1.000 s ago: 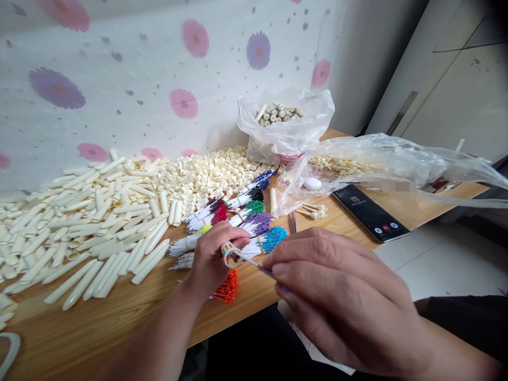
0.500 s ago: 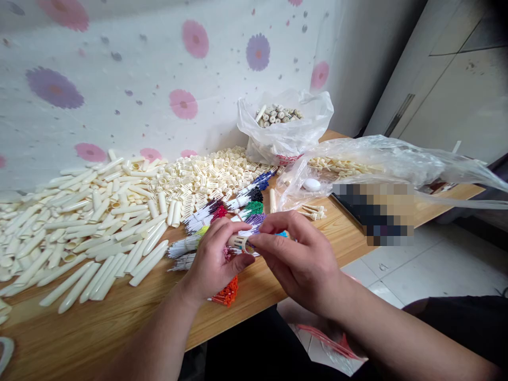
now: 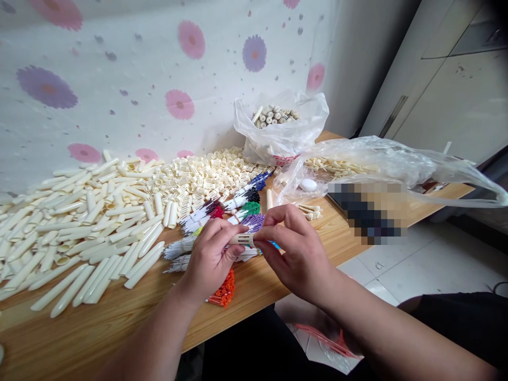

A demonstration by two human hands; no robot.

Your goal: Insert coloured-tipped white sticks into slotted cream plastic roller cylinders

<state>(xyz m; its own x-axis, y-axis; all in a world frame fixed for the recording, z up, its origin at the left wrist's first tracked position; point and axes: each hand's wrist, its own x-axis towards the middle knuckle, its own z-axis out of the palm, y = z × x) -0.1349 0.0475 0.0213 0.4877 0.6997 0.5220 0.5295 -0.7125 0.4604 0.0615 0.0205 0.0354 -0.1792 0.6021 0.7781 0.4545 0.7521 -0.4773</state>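
Note:
Between both hands is a cream slotted plastic pen barrel part, lying roughly level with its slots facing me. My left hand is closed round its left end, thumb below and forefinger above. At the right end, my right hand pinches with its thumb and fingertips; whether a smaller piece is between them is hidden. Just behind and below lie bundles of thin white pen refills with coloured ends, among them green tips, purple tips and orange tips. My hands partly cover these bundles.
Long cream pen tubes are heaped at the left, beside a pile of slotted parts. A plastic bag of small cylinders stands at the back. Clear plastic and a dark blurred-out flat object lie right on the wooden table.
The slotted barrel has turned from tilted, with its open end showing, to nearly level. My right fingers have shifted to its right end. The view has moved slightly.

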